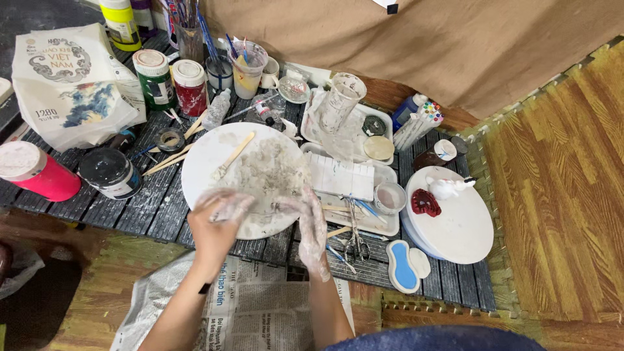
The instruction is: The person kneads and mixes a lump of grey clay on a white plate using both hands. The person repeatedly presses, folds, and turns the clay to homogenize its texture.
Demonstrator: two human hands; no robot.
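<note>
- The left hand (218,218) is motion-blurred, its fingers smeared white; whether it grips anything cannot be told.
- The right hand (312,227) hides part of the round white board (208,156) at its near rim.
- The pink jar (36,172) is cut off by the left edge.
- The yellow bottle (120,23) loses its top at the upper edge.
- The scissors (354,237) lie partly under thin sticks.
- The small white figurine (447,187) is too small to make out.
</note>
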